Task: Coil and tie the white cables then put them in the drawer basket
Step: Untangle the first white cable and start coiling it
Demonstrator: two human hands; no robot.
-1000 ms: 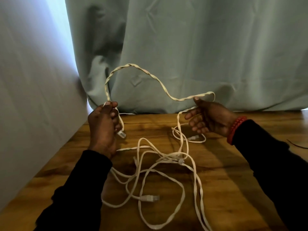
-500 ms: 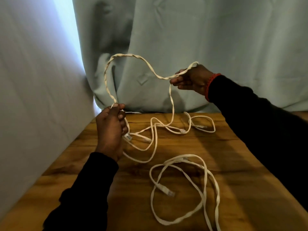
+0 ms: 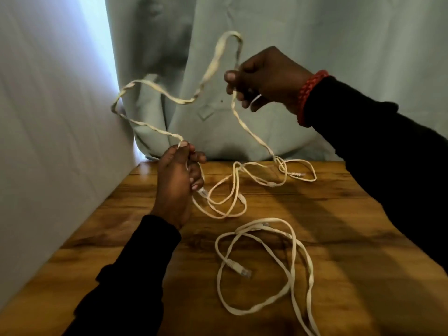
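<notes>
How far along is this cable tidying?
Early on. Nothing is tied yet. The left hand and right hand hold one white cable up in a loose loop. A second cable lies uncoiled on the wooden table. No drawer basket is in view.

No text, label, brand, number or sign can be read anywhere in the head view.
</notes>
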